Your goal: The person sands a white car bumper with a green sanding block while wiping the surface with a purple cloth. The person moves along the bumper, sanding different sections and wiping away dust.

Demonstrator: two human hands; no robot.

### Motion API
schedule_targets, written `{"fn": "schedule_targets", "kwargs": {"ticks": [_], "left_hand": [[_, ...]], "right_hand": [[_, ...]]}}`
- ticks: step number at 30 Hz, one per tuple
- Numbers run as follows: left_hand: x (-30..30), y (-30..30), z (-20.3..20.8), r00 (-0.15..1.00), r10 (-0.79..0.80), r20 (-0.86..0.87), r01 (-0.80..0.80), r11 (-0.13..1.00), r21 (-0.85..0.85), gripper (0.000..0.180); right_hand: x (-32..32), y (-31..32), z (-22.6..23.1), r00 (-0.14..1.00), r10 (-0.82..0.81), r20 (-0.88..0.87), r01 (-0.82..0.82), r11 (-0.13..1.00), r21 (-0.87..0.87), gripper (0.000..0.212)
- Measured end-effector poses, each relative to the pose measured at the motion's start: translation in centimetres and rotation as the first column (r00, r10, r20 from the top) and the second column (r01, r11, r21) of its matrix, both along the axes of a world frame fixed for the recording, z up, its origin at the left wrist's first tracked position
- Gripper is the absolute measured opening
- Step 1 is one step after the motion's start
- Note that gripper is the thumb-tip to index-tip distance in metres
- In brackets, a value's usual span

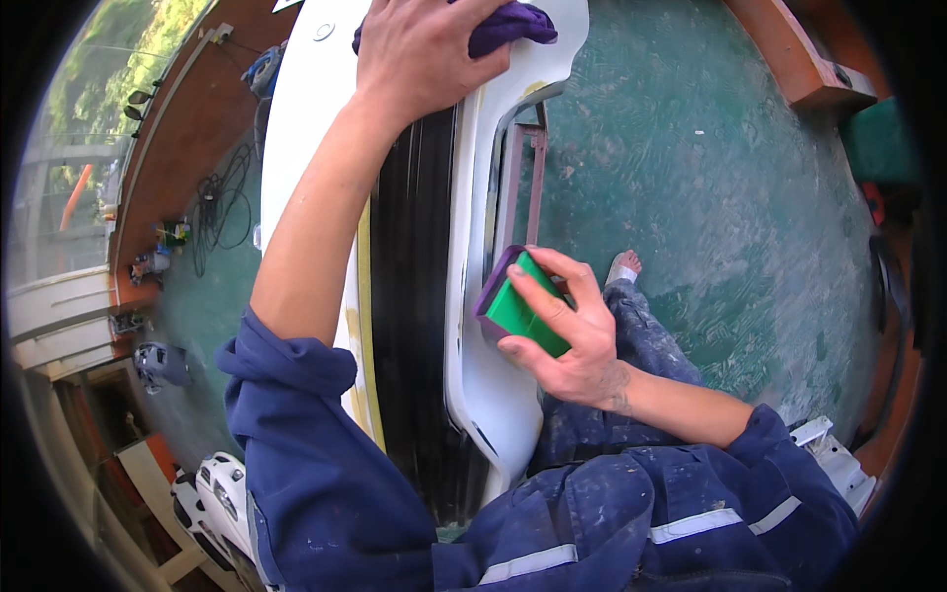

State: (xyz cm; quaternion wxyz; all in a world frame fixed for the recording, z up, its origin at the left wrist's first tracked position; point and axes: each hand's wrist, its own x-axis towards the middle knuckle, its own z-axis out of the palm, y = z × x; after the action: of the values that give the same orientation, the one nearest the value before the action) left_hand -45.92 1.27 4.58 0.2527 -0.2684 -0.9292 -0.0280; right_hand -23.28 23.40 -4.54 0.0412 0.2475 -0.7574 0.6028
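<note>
A long white painted panel [498, 414], like a car body part, lies lengthwise before me with a dark channel [409, 257] along its middle. Yellowish patches show along the edges of the paint. At the far end my left hand [419, 59] is closed on a bunched purple cloth [513, 28], which rests on the panel. My right hand [577, 340] grips a green sanding block [523, 314] with a purple layer on its face. That face is against the panel's right-hand edge, the fingers spread over the block's back and sides.
A reddish-brown metal frame [530, 183] shows under the panel's right side. My bare foot [623, 265] is on the green floor [730, 197]. Coiled cable [219, 207] lies at the left, with white car parts [222, 493] at lower left and another [837, 459] at lower right.
</note>
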Motion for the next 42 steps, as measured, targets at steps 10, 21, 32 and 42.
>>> {"fn": "schedule_targets", "kwargs": {"ticks": [10,21,32,42], "left_hand": [[-2.1,-0.4,-0.7,0.99,-0.07,-0.12,0.078,0.995,0.06,0.053],[-1.9,-0.1,-1.0,0.991,-0.05,-0.126,0.057,0.997,0.048,0.054],[-1.3,-2.0,-1.0,0.979,-0.119,-0.165,0.11,0.992,-0.063,0.049],[17.3,-1.1,0.7,0.993,0.082,0.081,-0.064,0.976,-0.206,0.023]], "right_hand": [[-1.2,-2.7,0.4,0.904,0.167,-0.394,-0.14,0.985,0.097,0.065],[-3.0,-2.7,0.4,0.924,0.156,-0.348,-0.138,0.988,0.074,0.069],[0.2,-3.6,-1.7,0.935,-0.177,0.307,0.247,0.947,-0.205,0.068],[-3.3,-7.8,-1.7,0.897,-0.396,0.193,0.421,0.901,-0.107,0.055]]}}
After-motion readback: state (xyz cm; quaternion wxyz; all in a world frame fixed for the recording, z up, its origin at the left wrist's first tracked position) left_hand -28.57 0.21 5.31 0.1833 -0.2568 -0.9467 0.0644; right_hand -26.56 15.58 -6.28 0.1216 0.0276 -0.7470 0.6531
